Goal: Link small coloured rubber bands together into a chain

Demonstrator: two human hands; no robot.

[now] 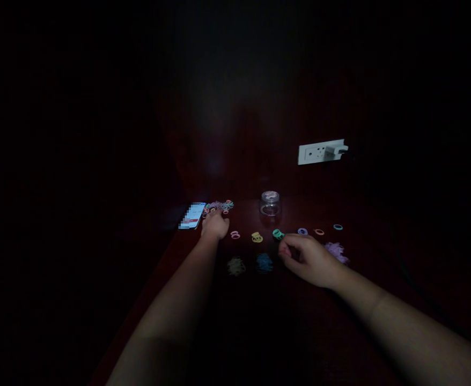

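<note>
Looks like picking: left hand [216,224] at eleven o'clock's bands [216,205] wants a light pinch, right hand [311,258] curls at one, grips unclear

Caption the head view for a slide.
Left hand at a mixed band pile, right hand beside green bands, in dim light.

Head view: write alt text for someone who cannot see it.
A person's left hand is at a mixed pile of colored bands, and the curled right hand is beside green bands in a row on a dark red surface. A lit phone lies left of the pile; a clear jar stands behind the row.
</note>
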